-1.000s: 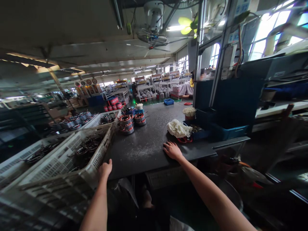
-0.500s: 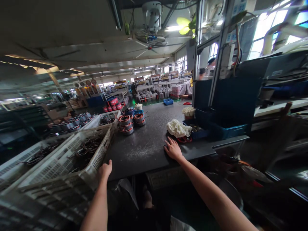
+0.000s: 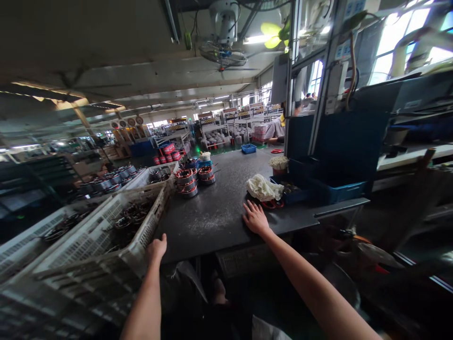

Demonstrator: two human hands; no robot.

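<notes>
Dark bench (image 3: pixel 219 212), white slatted crate (image 3: pixel 106 231), prob. plastic

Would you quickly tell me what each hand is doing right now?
Left hand: gripping the corner of the white crate.
Right hand: open, flat on the dark table, holding nothing.

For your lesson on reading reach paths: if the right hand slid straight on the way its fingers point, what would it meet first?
Probably the red-handled scissors lying just beyond the right hand on the dark worktable, then the crumpled white cloth; depth is unclear.
</notes>
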